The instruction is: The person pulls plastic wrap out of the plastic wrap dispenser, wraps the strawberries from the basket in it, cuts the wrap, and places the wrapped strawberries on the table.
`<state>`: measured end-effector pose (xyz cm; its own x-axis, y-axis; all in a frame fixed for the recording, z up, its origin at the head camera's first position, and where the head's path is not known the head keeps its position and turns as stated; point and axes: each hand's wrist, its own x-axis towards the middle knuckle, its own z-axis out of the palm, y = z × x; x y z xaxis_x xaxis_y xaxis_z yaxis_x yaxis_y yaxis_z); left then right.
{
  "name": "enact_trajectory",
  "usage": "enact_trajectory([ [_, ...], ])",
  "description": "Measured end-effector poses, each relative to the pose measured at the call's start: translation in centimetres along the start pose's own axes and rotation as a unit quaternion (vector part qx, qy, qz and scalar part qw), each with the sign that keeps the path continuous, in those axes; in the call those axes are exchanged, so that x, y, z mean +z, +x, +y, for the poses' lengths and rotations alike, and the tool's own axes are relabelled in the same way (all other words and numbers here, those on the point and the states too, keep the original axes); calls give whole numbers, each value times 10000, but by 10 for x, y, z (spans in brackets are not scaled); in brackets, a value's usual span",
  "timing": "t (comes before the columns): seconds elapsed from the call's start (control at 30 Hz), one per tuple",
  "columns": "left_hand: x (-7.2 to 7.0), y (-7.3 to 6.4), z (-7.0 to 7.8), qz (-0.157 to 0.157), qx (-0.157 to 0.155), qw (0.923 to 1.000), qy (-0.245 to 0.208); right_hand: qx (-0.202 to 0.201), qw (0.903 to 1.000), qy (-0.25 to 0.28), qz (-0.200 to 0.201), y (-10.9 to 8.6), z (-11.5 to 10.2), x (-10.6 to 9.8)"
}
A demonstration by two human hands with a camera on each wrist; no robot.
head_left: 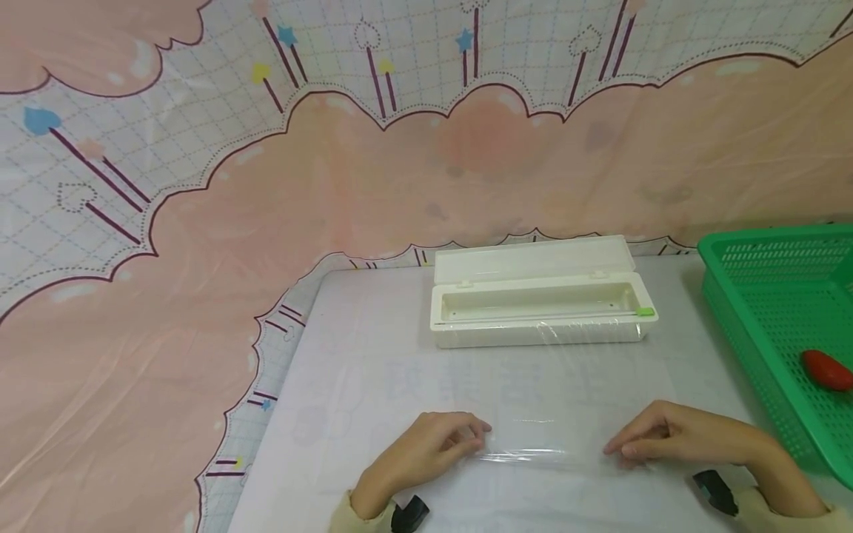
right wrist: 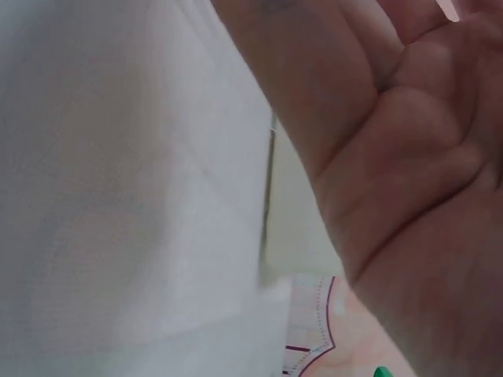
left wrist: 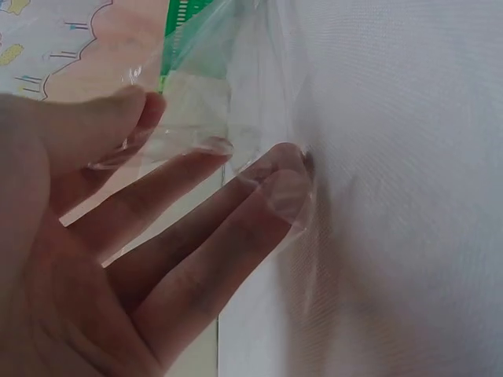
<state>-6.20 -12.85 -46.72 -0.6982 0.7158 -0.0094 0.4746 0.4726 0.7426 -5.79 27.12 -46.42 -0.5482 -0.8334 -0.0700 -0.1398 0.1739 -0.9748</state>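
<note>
A sheet of clear cling film point(head_left: 526, 444) stretches low over the table between the two hands, in front of a white cling film dispenser point(head_left: 540, 333). My left hand point(head_left: 433, 448) pinches the film's left end between thumb and index finger; in the left wrist view the film point(left wrist: 196, 137) drapes over the other fingertips. The right hand point(head_left: 686, 437) grips the opposite end with its thumb and fingers bent together. The right wrist view shows mostly the palm point(right wrist: 424, 181), with the fingertips out of frame. The dispenser's lid point(head_left: 533, 259) stands raised, and a green slider point(head_left: 644, 312) sits at its right end.
A green plastic basket point(head_left: 746, 333) stands at the right, with a red object point(head_left: 826, 370) inside. White cloth covers the table point(head_left: 346, 355). Behind hangs a peach and white patterned curtain point(head_left: 400, 178). Dark wrist cameras point(head_left: 409, 514) sit on both cuffs.
</note>
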Motion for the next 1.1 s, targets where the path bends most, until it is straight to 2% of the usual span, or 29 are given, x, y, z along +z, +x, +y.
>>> enact_trajectory([
  [0.13, 0, -1, -1, -44, 282, 9996, -4, 120, 9996, 257, -22, -2, 2, 0],
  [0.27, 1, -3, -3, -103, 397, 9992, -4, 293, 9984, 484, 44, -3, 4, 0],
  [0.43, 3, -6, -6, -172, 417, 9990, 58, 918, 9918, 841, 285, 0, 4, 1],
  [0.5, 3, -6, -7, -170, 453, 9988, 71, 993, 9893, 1013, 351, 1, 4, 0],
  [0.67, 4, -7, -8, -125, 539, 9984, 144, 697, 9923, 925, 428, 2, 7, 1],
  [0.9, 5, -9, -7, -209, 100, 9997, -83, 423, 9957, 616, 554, 3, 14, 4],
  [1.1, 8, -11, -6, -116, 95, 9999, 17, 212, 9975, 441, 508, 2, 17, 7],
])
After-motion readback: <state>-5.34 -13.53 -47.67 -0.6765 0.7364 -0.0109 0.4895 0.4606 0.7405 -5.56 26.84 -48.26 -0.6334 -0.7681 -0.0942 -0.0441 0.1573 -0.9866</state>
